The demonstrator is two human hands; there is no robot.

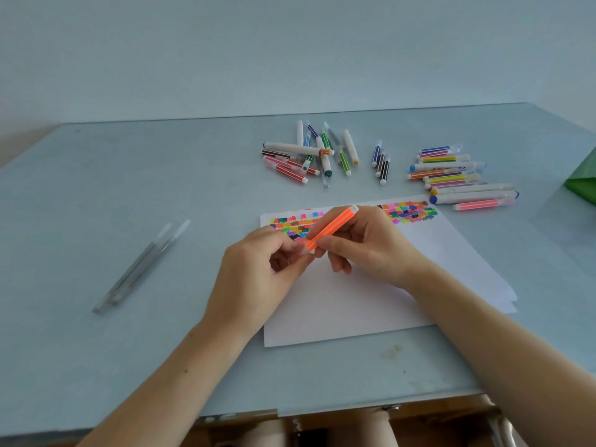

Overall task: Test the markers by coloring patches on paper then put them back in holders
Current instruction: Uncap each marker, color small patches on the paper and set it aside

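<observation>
An orange striped marker [332, 229] is held up over the white paper [348, 304]. My right hand [367, 250] grips its barrel. My left hand [258, 266] pinches the clear cap [301, 253] at the marker's lower end. Rows of small coloured patches [409, 212] run along the paper's far edge. Loose markers lie behind the paper in three groups: a heap [309, 154] at the middle, a few dark ones [381, 162], and a stack [458, 175] at the right.
Two clear tube holders [142, 267] lie side by side at the left of the pale blue table [113, 188]. A green object [583, 179] sits at the right edge. The table's front edge [354, 408] is close to me.
</observation>
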